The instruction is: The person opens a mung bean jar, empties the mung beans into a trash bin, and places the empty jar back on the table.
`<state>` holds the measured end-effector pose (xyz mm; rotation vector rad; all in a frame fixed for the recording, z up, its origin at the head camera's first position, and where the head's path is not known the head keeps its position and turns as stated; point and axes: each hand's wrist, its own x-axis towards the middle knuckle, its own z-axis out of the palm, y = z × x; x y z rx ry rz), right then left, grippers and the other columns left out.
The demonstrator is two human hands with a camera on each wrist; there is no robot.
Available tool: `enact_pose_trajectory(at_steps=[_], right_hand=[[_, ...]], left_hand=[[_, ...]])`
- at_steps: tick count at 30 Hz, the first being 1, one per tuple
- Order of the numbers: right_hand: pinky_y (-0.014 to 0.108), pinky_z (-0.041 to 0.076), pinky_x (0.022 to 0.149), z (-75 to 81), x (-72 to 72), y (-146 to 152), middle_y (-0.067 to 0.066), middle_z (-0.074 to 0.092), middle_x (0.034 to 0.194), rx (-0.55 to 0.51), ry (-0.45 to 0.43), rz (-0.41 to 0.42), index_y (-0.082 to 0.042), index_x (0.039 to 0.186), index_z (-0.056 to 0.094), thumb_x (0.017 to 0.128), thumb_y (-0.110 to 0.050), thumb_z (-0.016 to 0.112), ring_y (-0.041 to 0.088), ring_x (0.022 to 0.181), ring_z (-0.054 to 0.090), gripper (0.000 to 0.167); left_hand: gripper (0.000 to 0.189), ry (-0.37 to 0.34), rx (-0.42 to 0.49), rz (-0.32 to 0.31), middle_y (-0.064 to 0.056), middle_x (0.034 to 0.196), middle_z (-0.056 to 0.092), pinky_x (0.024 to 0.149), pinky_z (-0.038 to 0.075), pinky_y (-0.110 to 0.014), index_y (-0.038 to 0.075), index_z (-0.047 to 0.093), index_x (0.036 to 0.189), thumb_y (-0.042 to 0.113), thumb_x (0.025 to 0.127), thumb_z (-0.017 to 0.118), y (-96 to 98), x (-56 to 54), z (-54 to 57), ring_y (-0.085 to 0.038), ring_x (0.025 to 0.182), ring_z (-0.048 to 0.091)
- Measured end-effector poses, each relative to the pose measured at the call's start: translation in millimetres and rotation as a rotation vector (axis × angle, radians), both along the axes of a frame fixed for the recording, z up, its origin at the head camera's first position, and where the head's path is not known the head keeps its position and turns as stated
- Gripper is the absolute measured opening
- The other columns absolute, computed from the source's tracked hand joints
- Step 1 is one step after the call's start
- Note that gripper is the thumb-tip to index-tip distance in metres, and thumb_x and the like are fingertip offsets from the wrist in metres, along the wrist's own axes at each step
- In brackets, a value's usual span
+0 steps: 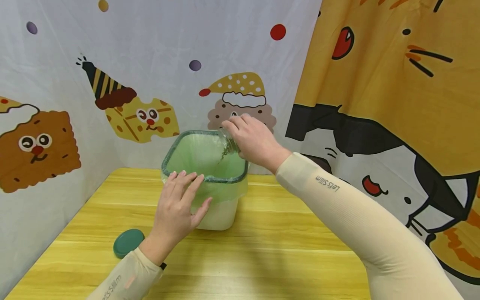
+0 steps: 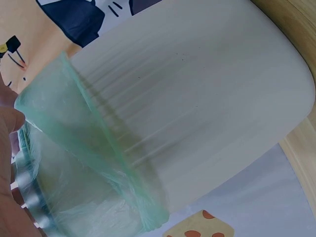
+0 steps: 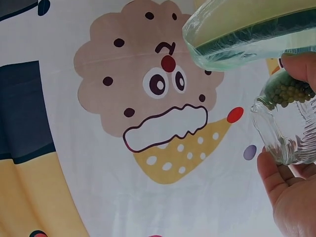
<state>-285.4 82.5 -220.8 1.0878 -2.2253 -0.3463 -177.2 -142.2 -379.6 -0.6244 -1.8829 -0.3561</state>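
My right hand (image 1: pixel 255 139) grips a clear glass jar (image 3: pixel 296 131), tilted over the far right of a white bin (image 1: pixel 217 214). Small green beans (image 3: pixel 286 94) lie inside the jar by its wall, and in the head view a thin stream of them falls from it into the bin. A translucent green bag (image 1: pixel 221 191) lines the bin and folds over its dark rim (image 1: pixel 225 180). At the near left of that rim rests my left hand (image 1: pixel 178 208), fingers extended and fingertips on the edge. The bin's bottom inside is hidden.
A round dark green lid (image 1: pixel 128 243) lies on the wooden table (image 1: pixel 270 254), left of the bin beside my left wrist. Behind the table hangs a cloth with cartoon prints (image 1: pixel 150 33), close to the bin's back side.
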Motion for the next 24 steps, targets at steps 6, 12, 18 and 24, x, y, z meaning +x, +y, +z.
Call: enact_pose_trajectory(at_steps=[6, 12, 18, 24], right_hand=[[0.040, 0.053, 0.114, 0.1, -1.3, 0.2, 0.015, 0.066, 0.138, 0.008, 0.028, 0.019, -0.003, 0.144, 0.058, 0.092, -0.002, 0.074, 0.033, 0.125, 0.065, 0.054], [0.040, 0.053, 0.114, -0.8, -2.9, -0.1, 0.014, 0.067, 0.137, 0.004, 0.048, 0.042, -0.003, 0.142, 0.059, 0.094, 0.001, 0.071, 0.033, 0.124, 0.066, 0.049], [0.040, 0.054, 0.113, -1.3, -2.9, -1.0, 0.014, 0.067, 0.135, -0.001, 0.069, 0.063, -0.003, 0.140, 0.060, 0.098, 0.001, 0.066, 0.033, 0.123, 0.066, 0.043], [0.040, 0.054, 0.113, -1.3, -3.5, -1.6, 0.014, 0.067, 0.136, 0.000, 0.085, 0.065, -0.003, 0.141, 0.060, 0.102, -0.001, 0.063, 0.033, 0.124, 0.066, 0.038]], left_hand=[[0.057, 0.005, 0.003, -0.002, -0.025, 0.124, 0.069, 0.111, 0.049, -0.067, -0.001, 0.069, 0.134, 0.048, 0.111, 0.051, 0.3, 0.1, 0.9, -0.051, 0.119, 0.065], [0.057, 0.004, 0.004, -0.007, -0.025, 0.124, 0.069, 0.111, 0.049, -0.067, -0.002, 0.069, 0.134, 0.048, 0.111, 0.052, 0.5, 0.4, 1.0, -0.052, 0.118, 0.065], [0.058, -0.012, -0.002, 0.005, -0.024, 0.125, 0.069, 0.110, 0.049, -0.067, -0.001, 0.069, 0.133, 0.049, 0.111, 0.050, 0.3, 1.3, 0.3, -0.051, 0.120, 0.065], [0.057, -0.006, 0.007, -0.005, -0.025, 0.124, 0.069, 0.112, 0.048, -0.067, -0.001, 0.070, 0.133, 0.048, 0.110, 0.053, 1.1, 1.5, 1.0, -0.051, 0.120, 0.065]])
